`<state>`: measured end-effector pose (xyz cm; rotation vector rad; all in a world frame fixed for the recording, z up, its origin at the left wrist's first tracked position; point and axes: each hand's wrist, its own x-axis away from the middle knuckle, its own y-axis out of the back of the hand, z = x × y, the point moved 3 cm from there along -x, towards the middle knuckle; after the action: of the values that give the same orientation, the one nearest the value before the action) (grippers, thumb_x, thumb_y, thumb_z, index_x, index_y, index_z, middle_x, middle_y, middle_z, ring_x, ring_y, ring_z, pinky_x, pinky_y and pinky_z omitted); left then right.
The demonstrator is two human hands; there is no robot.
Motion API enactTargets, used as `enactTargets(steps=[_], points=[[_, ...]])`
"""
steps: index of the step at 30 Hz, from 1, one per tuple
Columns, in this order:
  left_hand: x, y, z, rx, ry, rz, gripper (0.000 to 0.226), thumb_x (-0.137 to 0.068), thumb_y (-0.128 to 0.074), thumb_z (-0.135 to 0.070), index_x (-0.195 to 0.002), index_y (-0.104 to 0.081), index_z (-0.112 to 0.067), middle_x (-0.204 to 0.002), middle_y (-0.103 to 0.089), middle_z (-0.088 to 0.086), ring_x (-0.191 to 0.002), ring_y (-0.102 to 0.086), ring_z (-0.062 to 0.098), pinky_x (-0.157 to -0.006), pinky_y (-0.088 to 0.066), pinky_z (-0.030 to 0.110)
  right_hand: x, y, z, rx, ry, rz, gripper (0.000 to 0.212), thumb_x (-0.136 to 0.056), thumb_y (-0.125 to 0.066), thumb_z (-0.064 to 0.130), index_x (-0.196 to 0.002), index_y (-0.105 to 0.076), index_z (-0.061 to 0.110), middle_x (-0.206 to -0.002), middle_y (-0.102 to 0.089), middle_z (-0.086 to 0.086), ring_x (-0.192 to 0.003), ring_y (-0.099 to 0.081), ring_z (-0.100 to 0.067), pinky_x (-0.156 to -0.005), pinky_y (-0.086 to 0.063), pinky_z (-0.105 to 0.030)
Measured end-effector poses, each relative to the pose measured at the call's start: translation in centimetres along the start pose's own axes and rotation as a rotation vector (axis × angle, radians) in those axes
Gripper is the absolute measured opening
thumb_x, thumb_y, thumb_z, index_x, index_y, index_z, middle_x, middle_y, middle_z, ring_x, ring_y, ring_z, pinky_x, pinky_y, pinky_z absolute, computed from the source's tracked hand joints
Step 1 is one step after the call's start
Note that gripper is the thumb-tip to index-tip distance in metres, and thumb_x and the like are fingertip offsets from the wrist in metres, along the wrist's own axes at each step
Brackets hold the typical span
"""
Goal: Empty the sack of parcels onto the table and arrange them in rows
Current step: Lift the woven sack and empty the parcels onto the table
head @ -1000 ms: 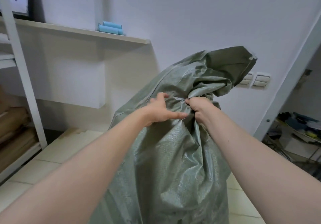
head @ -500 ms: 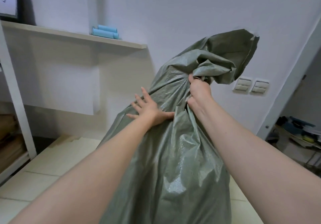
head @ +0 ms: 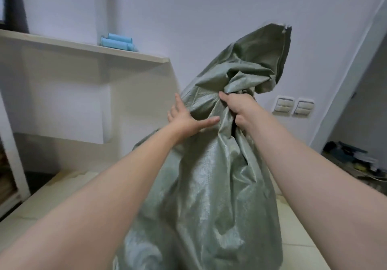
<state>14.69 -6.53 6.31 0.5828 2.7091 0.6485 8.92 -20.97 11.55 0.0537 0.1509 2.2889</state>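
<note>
So the right hand (head: 236, 110) is clenched tight around the bunched neck of the sack (head: 209, 186), fingers wrapped into the gathered fabric just below the floppy open top. The left hand (head: 186, 118) is spread flat, palm pressed against the left side of the sack right next to that neck, thumb stretched out toward the right hand, not gripping anything. Both bare forearms reach in from the near corners.

The sack itself is a grey-green woven plastic one, pretty full, standing tall in the middle and leaning a bit to the right at the top, where the loose mouth flaps over. Its lower part runs out of view at the near edge. Can't see any parcels, they're hidden inside.

It sits on a pale tiled surface (head: 52, 202). Far left there's a shelf (head: 83, 48) on the white wall (head: 209, 7) with some light blue rolls (head: 117, 43) on it. Right of the sack, two wall switches (head: 293, 107), then a doorway with blurry clutter (head: 356, 160) beyond.
</note>
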Motion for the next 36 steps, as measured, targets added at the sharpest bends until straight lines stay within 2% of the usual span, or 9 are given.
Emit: enactTargets(steps=[3, 7, 10, 14, 18, 23, 28, 31, 36], points=[[1.1, 0.2, -1.4, 0.049, -0.086, 0.031, 0.148, -0.054, -0.078, -0.071, -0.151, 0.021, -0.021, -0.163, 0.007, 0.006, -0.150, 0.003, 0.026, -0.121, -0.010, 0.046, 2.4, 0.8, 0.2, 0.198, 0.174, -0.153, 0.081, -0.068, -0.076, 0.055, -0.132, -0.058, 0.009, -0.144, -0.047, -0.010, -0.118, -0.056, -0.031, -0.101, -0.050, -0.045], [1.9, 0.0, -4.1, 0.002, -0.152, -0.027, 0.151, -0.050, -0.080, -0.070, -0.150, 0.024, -0.024, -0.163, -0.001, 0.003, -0.150, -0.001, 0.021, -0.119, 0.000, 0.056, 4.7, 1.6, -0.1, -0.068, 0.329, 0.301, 0.054, -0.072, -0.081, 0.039, -0.116, -0.069, 0.009, -0.108, -0.074, -0.011, -0.101, -0.071, -0.027, -0.094, -0.055, -0.046], [1.8, -0.2, -5.1, 0.183, -0.045, -0.097, 0.114, -0.067, -0.060, -0.071, -0.155, 0.003, -0.033, -0.155, -0.033, -0.001, -0.147, -0.022, 0.022, -0.116, 0.012, 0.058, 6.0, 2.8, -1.0, 0.191, 0.398, 0.484, 0.061, -0.073, -0.078, 0.051, -0.125, -0.066, 0.019, -0.116, -0.072, 0.000, -0.108, -0.068, -0.017, -0.100, -0.052, -0.038], [2.5, -0.7, -4.0, -0.275, -0.033, -0.159, 0.036, -0.094, -0.044, -0.039, -0.127, -0.056, -0.029, -0.128, -0.061, 0.003, -0.131, -0.046, 0.028, -0.118, 0.005, 0.055, 7.8, 4.2, -1.5, 0.517, 0.459, 0.514, 0.068, -0.072, -0.077, 0.059, -0.129, -0.061, 0.027, -0.121, -0.066, 0.015, -0.113, -0.061, -0.007, -0.103, -0.048, -0.032], [3.8, -0.3, -2.9, -0.334, -0.019, -0.241, 0.027, -0.090, -0.051, -0.026, -0.111, -0.066, -0.017, -0.120, -0.061, 0.012, -0.127, -0.044, 0.034, -0.120, -0.005, 0.050, 7.9, 5.9, -1.8, 0.444, 0.469, 0.296, 0.037, -0.079, -0.079, 0.043, -0.106, -0.064, 0.024, -0.106, -0.069, 0.005, -0.098, -0.067, -0.014, -0.087, -0.057, -0.035], [3.5, -0.2, -1.0, 0.095, 0.048, -0.148, 0.015, -0.090, -0.047, -0.016, -0.099, -0.058, -0.019, -0.104, -0.061, 0.008, -0.116, -0.050, 0.032, -0.115, -0.025, 0.052, 4.8, 7.1, -4.8, 0.666, 0.218, 0.146, 0.115, -0.067, -0.085, 0.042, -0.155, -0.013, 0.023, -0.157, -0.026, -0.009, -0.139, -0.037, -0.032, -0.112, -0.036, -0.051], [3.7, 0.1, -1.7, 0.400, 0.086, -0.107, 0.010, -0.097, -0.051, -0.023, -0.107, -0.052, -0.022, -0.100, -0.057, 0.001, -0.093, -0.054, 0.020, -0.084, -0.045, 0.032, 3.0, 5.4, -7.7, 0.691, 0.054, 0.199, 0.133, -0.054, -0.078, 0.056, -0.155, 0.006, 0.035, -0.151, -0.039, -0.013, -0.136, -0.040, -0.037, -0.112, -0.036, -0.049], [3.3, 0.1, -1.4, 0.503, 0.121, -0.112, 0.013, -0.098, -0.052, -0.023, -0.111, -0.050, -0.022, -0.093, -0.053, -0.004, -0.084, -0.051, 0.015, -0.081, -0.041, 0.030, 1.7, 4.0, -9.1, 0.729, 0.012, 0.153, 0.070, -0.068, -0.066, 0.059, -0.126, -0.055, 0.020, -0.127, -0.061, -0.011, -0.113, -0.058, -0.034, -0.102, -0.047, -0.048], [1.5, 0.2, -0.5, 0.620, 0.186, -0.166, 0.027, -0.094, -0.061, -0.030, -0.119, -0.053, -0.020, -0.109, -0.058, 0.000, -0.101, -0.055, 0.022, -0.090, -0.046, 0.035, 0.4, 2.2, -7.5, 0.470, 0.136, -0.018, 0.014, -0.088, -0.051, 0.013, -0.092, -0.064, 0.016, -0.091, -0.065, -0.005, -0.084, -0.061, -0.026, -0.071, -0.050, -0.030]])
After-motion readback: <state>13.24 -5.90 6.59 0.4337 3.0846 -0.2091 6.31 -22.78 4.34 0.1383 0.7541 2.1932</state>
